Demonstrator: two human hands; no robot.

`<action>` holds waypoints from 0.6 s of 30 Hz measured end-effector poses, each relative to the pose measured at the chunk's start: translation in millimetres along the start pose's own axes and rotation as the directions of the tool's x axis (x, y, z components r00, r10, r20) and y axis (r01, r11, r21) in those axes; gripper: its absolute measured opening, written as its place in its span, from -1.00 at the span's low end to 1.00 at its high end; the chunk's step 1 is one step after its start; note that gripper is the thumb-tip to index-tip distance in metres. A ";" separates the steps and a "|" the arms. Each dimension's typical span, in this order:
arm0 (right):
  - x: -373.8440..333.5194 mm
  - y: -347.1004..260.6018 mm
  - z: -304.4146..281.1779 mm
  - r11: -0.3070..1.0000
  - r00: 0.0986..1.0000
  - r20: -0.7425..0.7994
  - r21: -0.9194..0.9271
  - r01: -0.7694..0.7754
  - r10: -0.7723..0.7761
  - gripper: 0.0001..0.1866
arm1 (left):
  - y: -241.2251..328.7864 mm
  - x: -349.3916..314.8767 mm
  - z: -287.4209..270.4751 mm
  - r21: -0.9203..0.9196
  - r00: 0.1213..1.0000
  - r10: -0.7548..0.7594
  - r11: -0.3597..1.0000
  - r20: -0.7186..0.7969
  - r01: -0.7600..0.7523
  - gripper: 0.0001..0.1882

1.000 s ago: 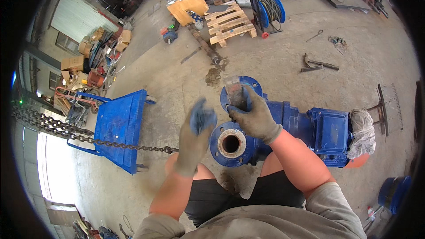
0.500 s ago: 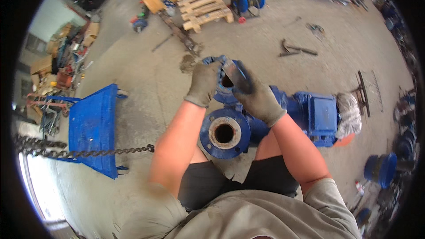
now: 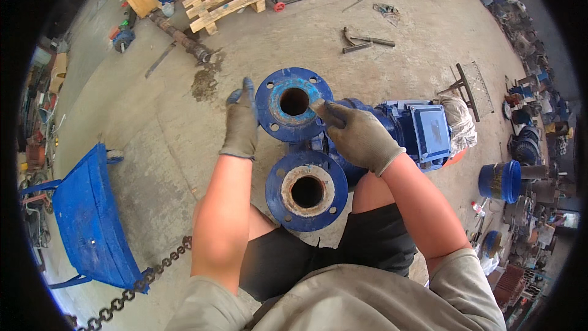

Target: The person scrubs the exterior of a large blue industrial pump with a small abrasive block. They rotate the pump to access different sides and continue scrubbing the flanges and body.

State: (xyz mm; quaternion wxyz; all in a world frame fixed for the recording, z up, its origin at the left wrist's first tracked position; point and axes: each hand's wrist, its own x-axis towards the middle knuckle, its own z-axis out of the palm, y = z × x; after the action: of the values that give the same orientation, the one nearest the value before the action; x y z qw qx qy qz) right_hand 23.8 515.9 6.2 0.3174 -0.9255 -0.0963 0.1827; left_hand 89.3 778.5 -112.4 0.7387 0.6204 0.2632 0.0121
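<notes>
A blue pump with two round flanges stands between my knees. Its far flange (image 3: 278,79) has a bolt-holed rim and a turquoise-stained face around a dark bore. The near flange (image 3: 285,211) shows a rusty, whitish ring around its opening. My right hand (image 3: 361,135), in a grey-green work glove, is closed on a small flat scraper (image 3: 319,109); its blade meets the right side of the far flange's face. The gloved left hand (image 3: 242,122) is open beside that flange's left rim, blue-smudged fingers pointing away from me. Whether it touches the rim is unclear.
A blue motor (image 3: 429,132) extends right, its end wrapped in whitish plastic (image 3: 458,122). Left are a blue cart (image 3: 92,220) and a hanging chain (image 3: 160,268). Ahead lie a hammer (image 3: 370,41), a pallet (image 3: 217,0) and a shaft (image 3: 180,38). A blue bucket (image 3: 499,181) stands right.
My left hand has moved from the far flange's top to its left side, uncovering the face. The right hand has drawn slightly nearer with the scraper. The view has shifted.
</notes>
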 end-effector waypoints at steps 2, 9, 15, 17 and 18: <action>15.6 -9.1 1.5 0.986 1.000 0.021 -0.167 -0.014 0.018 -0.47 | -9.6 3.0 13.0 0.105 0.988 0.067 0.991 0.136 -0.081 -0.33; 32.0 -31.9 -10.1 0.984 0.986 -0.034 -0.066 -0.167 0.165 -0.46 | -16.2 -1.9 24.7 0.246 0.988 0.133 0.958 0.081 -0.149 -0.40; 42.3 -24.6 -14.7 0.986 0.997 -0.004 -0.150 -0.074 0.074 -0.46 | -16.2 -1.0 25.4 0.165 0.989 0.120 0.977 0.087 -0.133 -0.45; 48.6 -19.4 -14.0 0.969 0.979 -0.031 -0.156 0.193 -0.200 -0.51 | -15.6 -1.1 24.0 0.170 0.985 0.141 0.973 0.096 -0.155 -0.45; 52.4 -17.8 -14.0 0.959 0.970 -0.024 -0.159 0.233 -0.240 -0.53 | -15.6 -2.0 23.5 0.183 0.987 0.136 0.972 0.080 -0.149 -0.45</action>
State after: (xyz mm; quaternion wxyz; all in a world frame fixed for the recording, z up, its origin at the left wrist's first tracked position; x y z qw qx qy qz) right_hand 76.3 537.5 13.0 0.2661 -0.9330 -0.2134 0.1151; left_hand 92.2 752.8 -123.9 0.6823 0.7049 0.1931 0.0193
